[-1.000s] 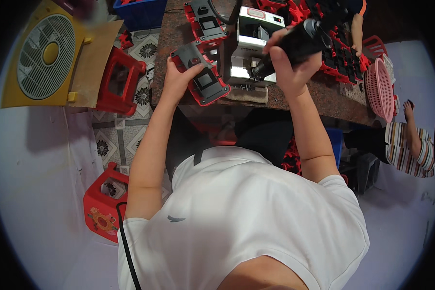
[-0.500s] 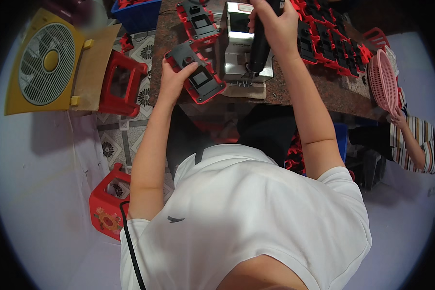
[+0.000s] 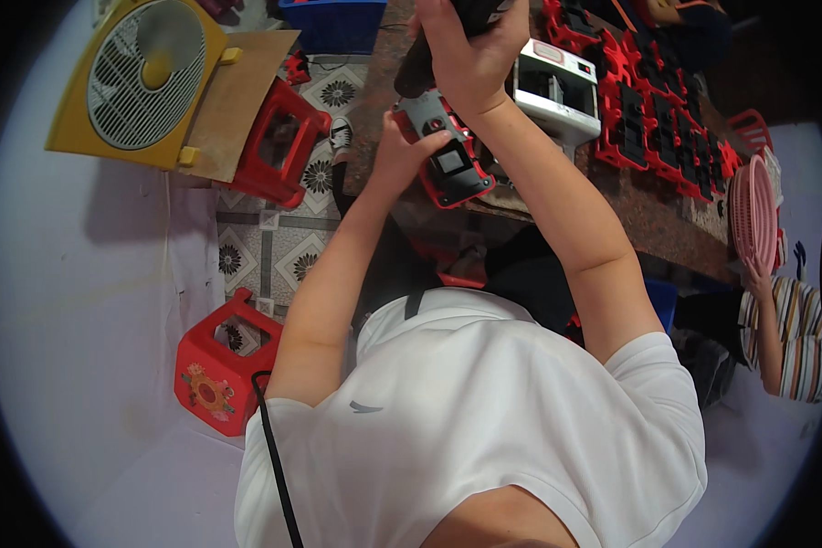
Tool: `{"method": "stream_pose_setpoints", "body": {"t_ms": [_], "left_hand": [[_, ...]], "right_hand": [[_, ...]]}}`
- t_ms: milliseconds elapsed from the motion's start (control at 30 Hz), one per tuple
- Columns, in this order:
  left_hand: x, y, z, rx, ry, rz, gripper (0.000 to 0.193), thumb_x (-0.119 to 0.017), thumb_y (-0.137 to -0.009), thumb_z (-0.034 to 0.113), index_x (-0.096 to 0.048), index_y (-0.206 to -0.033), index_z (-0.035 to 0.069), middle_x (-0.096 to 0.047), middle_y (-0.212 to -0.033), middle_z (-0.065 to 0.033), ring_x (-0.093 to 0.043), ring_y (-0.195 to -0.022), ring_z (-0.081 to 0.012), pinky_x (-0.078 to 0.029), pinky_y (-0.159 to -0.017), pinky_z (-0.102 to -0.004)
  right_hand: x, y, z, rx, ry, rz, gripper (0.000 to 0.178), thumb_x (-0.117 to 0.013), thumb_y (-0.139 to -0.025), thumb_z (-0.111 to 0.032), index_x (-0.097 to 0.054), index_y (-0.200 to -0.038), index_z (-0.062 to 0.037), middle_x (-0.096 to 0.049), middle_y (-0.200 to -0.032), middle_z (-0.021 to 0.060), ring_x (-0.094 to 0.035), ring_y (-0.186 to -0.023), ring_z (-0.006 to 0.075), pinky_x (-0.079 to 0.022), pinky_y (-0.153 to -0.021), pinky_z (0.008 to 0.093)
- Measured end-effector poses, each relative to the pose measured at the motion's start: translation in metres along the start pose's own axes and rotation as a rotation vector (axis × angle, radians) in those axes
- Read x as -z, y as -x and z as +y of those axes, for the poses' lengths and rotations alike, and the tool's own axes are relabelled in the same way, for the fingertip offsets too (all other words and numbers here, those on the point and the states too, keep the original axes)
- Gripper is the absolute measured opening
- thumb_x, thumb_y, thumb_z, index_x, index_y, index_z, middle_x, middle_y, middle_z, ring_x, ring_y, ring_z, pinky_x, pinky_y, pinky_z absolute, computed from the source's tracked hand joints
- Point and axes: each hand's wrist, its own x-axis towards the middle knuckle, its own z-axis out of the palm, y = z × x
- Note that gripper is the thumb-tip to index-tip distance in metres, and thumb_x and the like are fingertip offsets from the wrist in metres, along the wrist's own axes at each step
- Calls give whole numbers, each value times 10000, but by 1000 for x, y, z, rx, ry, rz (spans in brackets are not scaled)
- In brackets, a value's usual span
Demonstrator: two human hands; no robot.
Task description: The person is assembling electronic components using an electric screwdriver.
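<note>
My left hand [image 3: 400, 157] is closed on the near-left side of a red and black plastic housing [image 3: 449, 169], its thumb lying across the top. The housing is held at the table's front edge. Above it, my right hand [image 3: 479, 68] wraps round a black electric screwdriver [image 3: 415, 71]. The tool's lower end is over the housing's far left corner; whether its bit touches a screw cannot be made out. My right hand and wrist hide part of the housing's far side. A white and metal box-shaped machine [image 3: 557, 108] stands just right of my right wrist.
Rows of similar red and black housings [image 3: 623, 128] cover the table's right part. A blue bin [image 3: 336, 26] stands beyond the table's left corner. Left are a yellow fan [image 3: 146, 78] and red stools [image 3: 219, 370]. Right, a person in a striped shirt [image 3: 790, 320] holds a pink basket [image 3: 753, 210].
My right hand has carried the screwdriver left, from the metal machine to the housing's far left corner. My left hand keeps its hold on the housing. The whole view has shifted.
</note>
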Motion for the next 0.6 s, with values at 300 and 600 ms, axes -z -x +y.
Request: {"method": "stream_pose_setpoints", "body": {"t_ms": [300,600], "left_hand": [[1,3,6,31,63,-19,701,-805,-691,138,-367,-1217,-9,-602,-1077,-107,-603,-990,-168,-482,-891,-321],[-1,8,31,55,-127,29,719,-796,-703,179,-355,-1232,-27,-590,-1137,-124,-582,-1054,-186,-450,-932,-326]], "right_hand": [[-11,9,21,-29,155,-79,291,-695,-876,-211,-465,-960,-54,-531,-712,-9,-487,-575,73,-376,-507,218],[-18,-2,45,395,223,-226,407,-753,-812,-244,-506,-1034,-9,-601,-791,60,-559,-630,156,-455,-571,300]]}}
